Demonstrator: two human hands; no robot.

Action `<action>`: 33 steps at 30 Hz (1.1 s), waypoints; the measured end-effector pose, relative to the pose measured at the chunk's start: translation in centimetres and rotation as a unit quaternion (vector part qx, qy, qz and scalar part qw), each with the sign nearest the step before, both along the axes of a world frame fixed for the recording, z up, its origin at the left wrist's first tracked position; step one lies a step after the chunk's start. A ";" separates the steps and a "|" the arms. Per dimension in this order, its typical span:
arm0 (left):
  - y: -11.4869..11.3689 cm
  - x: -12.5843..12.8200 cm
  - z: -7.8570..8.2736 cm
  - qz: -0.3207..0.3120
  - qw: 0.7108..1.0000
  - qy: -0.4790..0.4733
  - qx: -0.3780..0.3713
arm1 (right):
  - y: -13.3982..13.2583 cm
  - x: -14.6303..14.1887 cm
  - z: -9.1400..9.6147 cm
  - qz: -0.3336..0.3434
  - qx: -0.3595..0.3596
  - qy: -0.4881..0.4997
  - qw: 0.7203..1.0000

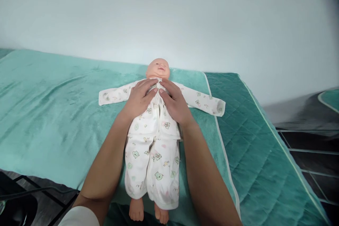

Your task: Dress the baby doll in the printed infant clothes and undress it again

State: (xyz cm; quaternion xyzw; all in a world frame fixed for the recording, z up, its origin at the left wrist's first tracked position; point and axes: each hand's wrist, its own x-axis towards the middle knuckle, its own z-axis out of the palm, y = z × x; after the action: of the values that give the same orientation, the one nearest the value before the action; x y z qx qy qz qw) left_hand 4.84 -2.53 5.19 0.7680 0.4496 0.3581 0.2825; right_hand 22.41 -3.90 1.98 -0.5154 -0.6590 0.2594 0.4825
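A baby doll (pixel 158 69) lies on its back, head toward the wall and bare feet toward me. It wears a white, bear-printed top (pixel 145 123) and matching trousers (pixel 162 180). Both sleeves are stretched out sideways, and no doll hands show at the cuffs. My left hand (pixel 141 98) rests on the left side of the doll's chest, fingers extended. On the other side of the chest, my right hand (pixel 175 103) lies in the same way, its fingertips near the collar. The front opening of the top runs between my thumbs.
Under the doll is a light green plush blanket (pixel 53 113), edged in white, over a darker quilted mat (pixel 254 155). A pale wall (pixel 169 17) rises behind. Black metal bars and a cable (pixel 39 190) show at lower left; dark floor tiles (pixel 312 162) lie at right.
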 end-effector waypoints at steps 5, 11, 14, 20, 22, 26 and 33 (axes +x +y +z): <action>0.0 0.0 -0.1 -0.009 1.000 -0.021 0.013 | 0.5 0.4 -0.1 0.027 0.000 0.023 0.999; -0.1 -0.1 -0.2 -0.012 0.998 -0.055 0.026 | -0.4 0.5 0.0 0.021 0.000 0.025 0.999; 0.0 -0.1 -0.2 -0.019 0.997 -0.068 0.038 | -0.9 0.4 0.1 0.017 -0.005 -0.007 1.000; 0.2 -0.1 -0.5 -0.028 0.996 -0.070 0.053 | -1.4 0.6 0.1 0.019 -0.024 -0.077 0.997; 0.3 -0.1 -0.6 -0.027 0.996 -0.066 0.054 | -1.3 0.6 0.0 0.021 -0.025 -0.079 0.996; 0.0 0.1 -0.5 -0.006 0.995 -0.064 0.075 | -1.2 0.6 0.0 0.018 -0.032 -0.075 0.997; -2.3 -0.8 1.7 -0.017 0.999 -0.025 0.035 | -2.7 0.8 0.6 0.036 -0.054 -0.067 0.996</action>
State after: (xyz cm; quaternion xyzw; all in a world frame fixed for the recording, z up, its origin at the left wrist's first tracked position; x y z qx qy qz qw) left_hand 4.04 -4.81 6.89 0.7760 0.4163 0.3877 0.2724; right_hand 23.20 -6.61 2.59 -0.5329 -0.6933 0.2767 0.3986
